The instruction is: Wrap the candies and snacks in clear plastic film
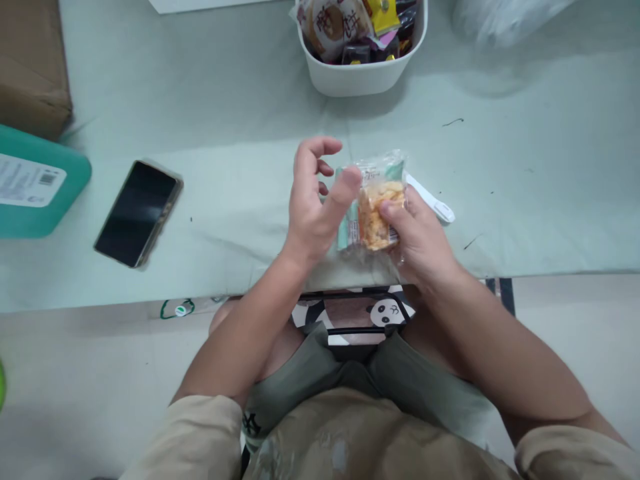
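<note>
Packet (375,223) sits pinched in right fingers (394,214); left fingers (320,146) curl loosely, perhaps touching it.

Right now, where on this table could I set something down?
Mostly bare table lies between the phone and your left hand, up toward the white basket. Right of the white tool is open, bar dark strands. It's crowded around the packet in your right hand and far left, by the green container.

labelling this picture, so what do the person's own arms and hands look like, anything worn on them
Both the left hand and right hand are ungloved. The forearms are bare, with no watch or bracelet showing. The loose tan sleeves are short.
</note>
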The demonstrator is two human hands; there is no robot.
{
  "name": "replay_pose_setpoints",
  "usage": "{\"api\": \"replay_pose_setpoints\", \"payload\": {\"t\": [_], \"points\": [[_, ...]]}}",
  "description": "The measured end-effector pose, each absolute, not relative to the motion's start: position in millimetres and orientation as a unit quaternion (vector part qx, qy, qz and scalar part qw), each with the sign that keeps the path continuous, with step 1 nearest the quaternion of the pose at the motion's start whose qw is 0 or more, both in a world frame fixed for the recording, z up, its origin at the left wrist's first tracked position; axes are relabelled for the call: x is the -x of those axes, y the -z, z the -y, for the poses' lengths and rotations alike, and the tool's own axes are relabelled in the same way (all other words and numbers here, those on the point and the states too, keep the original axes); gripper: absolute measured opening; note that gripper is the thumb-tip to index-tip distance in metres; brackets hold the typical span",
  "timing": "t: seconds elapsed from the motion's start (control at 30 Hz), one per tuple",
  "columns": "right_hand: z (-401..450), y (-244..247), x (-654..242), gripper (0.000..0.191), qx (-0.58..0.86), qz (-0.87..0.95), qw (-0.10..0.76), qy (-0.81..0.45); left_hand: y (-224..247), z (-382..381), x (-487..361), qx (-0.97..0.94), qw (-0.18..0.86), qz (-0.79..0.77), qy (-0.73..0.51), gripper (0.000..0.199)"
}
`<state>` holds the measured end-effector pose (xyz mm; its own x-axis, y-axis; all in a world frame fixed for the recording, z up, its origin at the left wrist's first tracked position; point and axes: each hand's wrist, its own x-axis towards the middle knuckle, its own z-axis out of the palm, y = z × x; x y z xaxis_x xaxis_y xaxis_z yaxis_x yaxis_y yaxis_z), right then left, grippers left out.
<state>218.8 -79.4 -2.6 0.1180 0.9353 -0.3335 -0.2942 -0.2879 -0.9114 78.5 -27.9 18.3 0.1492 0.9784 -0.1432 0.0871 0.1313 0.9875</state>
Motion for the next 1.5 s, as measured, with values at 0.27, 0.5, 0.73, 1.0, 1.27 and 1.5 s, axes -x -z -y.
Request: {"api": "replay_pose_setpoints", "payload": {"t": [0.27,0.5,0.73,1.0,1.27,1.5], "points": [[77.6,7.6,-212.8,0.051,0.561,0.338,0.530,-0.539,-21.5,21.0,-72.4,-0.563,0.457,-0.550,-0.414,0.025],[79.8,14.8,-215.1,0.046,0.548,0.315,0.518,-0.577,-18.0,3.1,-65.5,-0.384,0.540,-0.570,-0.485,0.023],[79.7,13.1,-214.6,0.046,0.544,0.319,0.525,-0.572,-5.4,-9.8,-56.9,-0.264,0.616,-0.563,-0.484,0.035],[76.1,14.4,-223.6,0.039,0.559,0.317,0.596,-0.481,-3.6,17.2,-70.1,-0.422,0.636,-0.544,-0.349,0.031],[82.6,13.2,-225.5,0.052,0.557,0.395,0.548,-0.484,-2.7,9.7,-70.7,-0.434,0.647,-0.545,-0.308,0.037],[74.4,8.4,-231.5,0.043,0.559,0.289,0.610,-0.482,-5.5,7.7,-54.7,-0.446,0.653,-0.508,-0.343,0.012]]}}
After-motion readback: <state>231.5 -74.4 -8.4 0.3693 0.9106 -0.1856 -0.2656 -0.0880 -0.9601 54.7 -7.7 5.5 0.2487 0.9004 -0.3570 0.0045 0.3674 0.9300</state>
